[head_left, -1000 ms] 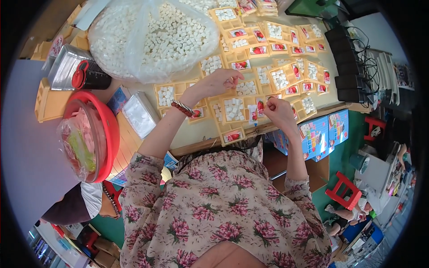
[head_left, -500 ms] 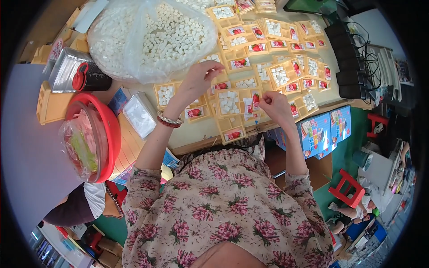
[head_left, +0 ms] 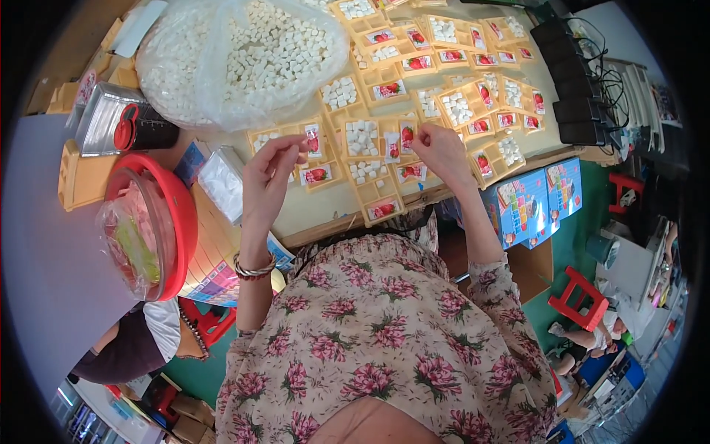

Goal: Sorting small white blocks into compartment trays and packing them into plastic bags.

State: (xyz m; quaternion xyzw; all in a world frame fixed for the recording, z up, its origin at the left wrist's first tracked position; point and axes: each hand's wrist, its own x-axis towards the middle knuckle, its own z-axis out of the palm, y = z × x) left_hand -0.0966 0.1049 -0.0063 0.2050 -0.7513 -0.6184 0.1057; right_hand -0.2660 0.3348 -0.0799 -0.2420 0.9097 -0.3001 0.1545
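My left hand hovers at the near left edge of the table, its fingers loosely bent, thumb a little apart, with nothing visible in them. By its fingertips is a small packet with a strawberry print, in a cream compartment tray. My right hand is closed in a pinch at the right end of another cream tray; what its fingertips hold, if anything, is hidden. That tray holds white cubes, a slim white-and-pink sachet and a strawberry packet. It overlaps other trays.
A large clear bag of white cubes stands at the far left. Several filled trays spread to the right, beside black boxes with cables. At left are a dark lidded jug, a red basin and clear film sleeves. Blue printed boxes stand at the right.
My left hand has come back toward me and to the left, away from the trays near the bag. My right hand has moved slightly left and up. The whole view has shifted a little.
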